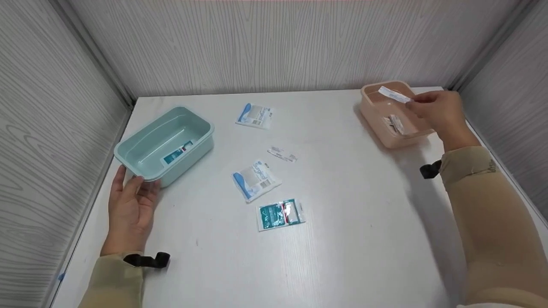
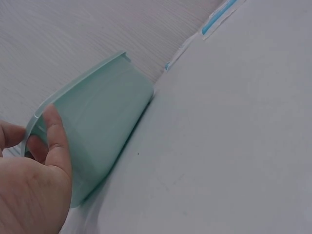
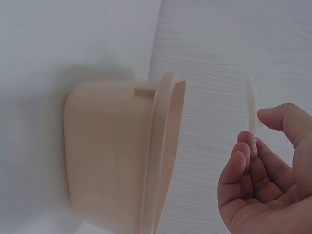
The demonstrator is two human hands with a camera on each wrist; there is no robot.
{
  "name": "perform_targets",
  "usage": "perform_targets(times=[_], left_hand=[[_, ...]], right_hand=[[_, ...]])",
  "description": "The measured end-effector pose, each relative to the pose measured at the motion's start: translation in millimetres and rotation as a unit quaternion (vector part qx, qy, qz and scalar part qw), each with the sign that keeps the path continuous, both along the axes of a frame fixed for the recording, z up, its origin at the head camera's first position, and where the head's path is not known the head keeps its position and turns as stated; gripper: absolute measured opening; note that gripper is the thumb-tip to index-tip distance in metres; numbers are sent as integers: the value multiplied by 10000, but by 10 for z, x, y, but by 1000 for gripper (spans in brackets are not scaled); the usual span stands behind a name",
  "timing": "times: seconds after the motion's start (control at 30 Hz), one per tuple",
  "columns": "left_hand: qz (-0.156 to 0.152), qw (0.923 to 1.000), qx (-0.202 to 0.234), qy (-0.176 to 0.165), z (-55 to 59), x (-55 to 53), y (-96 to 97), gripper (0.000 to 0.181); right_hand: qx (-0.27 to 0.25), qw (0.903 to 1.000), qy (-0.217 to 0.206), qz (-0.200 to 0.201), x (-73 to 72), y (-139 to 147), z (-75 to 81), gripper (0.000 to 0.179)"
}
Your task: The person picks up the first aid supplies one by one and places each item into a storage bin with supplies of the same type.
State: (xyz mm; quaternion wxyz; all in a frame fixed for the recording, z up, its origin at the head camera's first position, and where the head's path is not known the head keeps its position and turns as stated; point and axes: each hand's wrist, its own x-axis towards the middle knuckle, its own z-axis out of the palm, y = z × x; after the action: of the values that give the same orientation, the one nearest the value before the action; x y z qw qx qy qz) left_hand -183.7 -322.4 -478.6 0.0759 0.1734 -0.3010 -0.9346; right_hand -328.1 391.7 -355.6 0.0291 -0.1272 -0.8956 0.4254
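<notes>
My left hand (image 1: 132, 209) holds the near left corner of a teal plastic bin (image 1: 188, 158), fingers at its rim. The left wrist view shows those fingertips under the lip of the bin (image 2: 102, 107). Inside lies a green-and-white packet (image 1: 175, 155). Over at the right, my right hand (image 1: 443, 113) pinches a narrow white paper-wrapped strip (image 1: 394, 95) between thumb and fingers, above a peach plastic bin (image 1: 385, 130). In the right wrist view the strip (image 3: 251, 105) stands edge-on, apart from the bin's rim. Small wrapped strips (image 1: 397, 124) lie in the peach bin.
Between the bins on the white table (image 1: 342, 239) lie two white-and-blue packets marked Surgical, one farther back (image 1: 255, 116) and one nearer (image 1: 256, 180). A narrow white strip (image 1: 282, 154) and a green packet (image 1: 281, 214) lie near them. Grey wood-grain panels (image 1: 265, 47) enclose the table.
</notes>
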Motion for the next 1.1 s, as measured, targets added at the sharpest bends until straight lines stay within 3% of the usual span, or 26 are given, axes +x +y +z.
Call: perform_targets(times=[0.27,0.43,0.7,0.87,1.1], left_hand=[[-36,9999,-153,0,-17,20,4,79],[-40,10000,-17,-24,-28,26,-10,81],[-55,10000,31,-3,-4,8,-7,82],[-59,10000,45,-20,0,17,-8,82],[-19,10000,44,-50,35,21,-5,78]], right_hand=[[394,9981,-114,-467,-107,191,-78,42],[263,9969,-243,-699,-139,269,-103,43],[1195,9906,-441,-503,-141,305,-156,82],[1121,9907,-507,-578,-131,233,-135,82],[892,9945,-240,-499,-141,56,-53,77]])
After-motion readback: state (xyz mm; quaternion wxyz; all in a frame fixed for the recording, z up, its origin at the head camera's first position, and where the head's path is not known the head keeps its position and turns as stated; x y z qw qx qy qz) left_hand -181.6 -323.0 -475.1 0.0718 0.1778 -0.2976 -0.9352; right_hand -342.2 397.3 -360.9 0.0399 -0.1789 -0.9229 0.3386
